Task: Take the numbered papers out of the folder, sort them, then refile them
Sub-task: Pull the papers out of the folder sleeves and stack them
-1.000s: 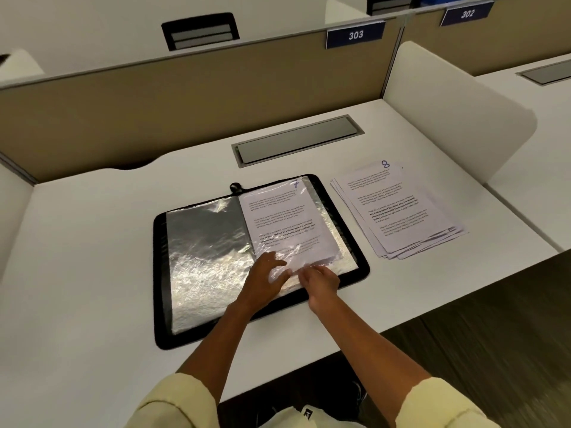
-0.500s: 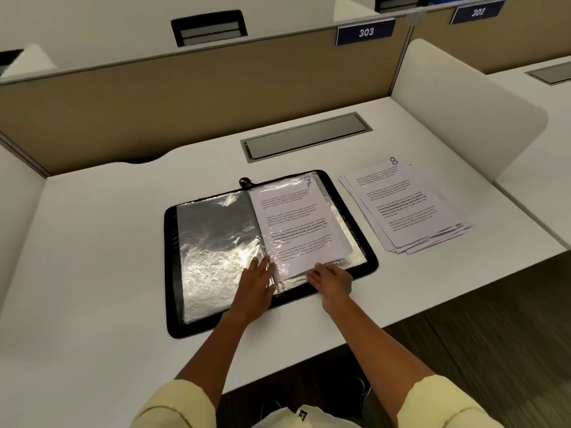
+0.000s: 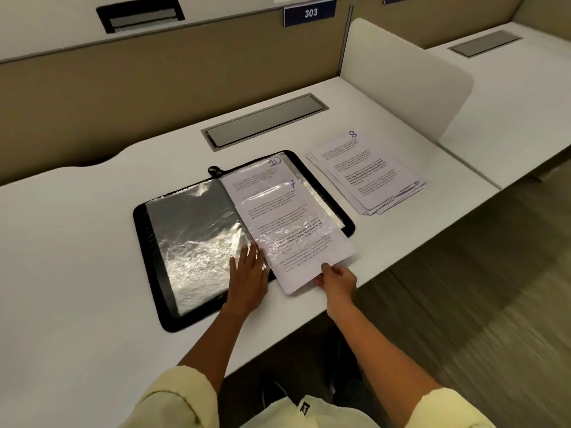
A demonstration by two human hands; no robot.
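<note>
White cubicle desk (image 3: 77,273) | folder (image 3: 191,242) open | removal stage: sheet 7 (image 3: 296,236) half out of sleeve, right hand (image 3: 338,279) pinching its corner | left hand (image 3: 247,273) flat on folder | sheet 10 (image 3: 265,171) inside | stack topped 8 (image 3: 364,174) beside | sorting, refiling remain

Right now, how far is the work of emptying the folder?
Done: a loose stack with sheet 8 on top lies on the desk right of the folder. In hand: the right hand pinches sheet 7, partly out of its plastic sleeve, while the left hand lies flat on the folder. Left: sheet 10 remains filed; sorting and refiling not yet begun.
</note>
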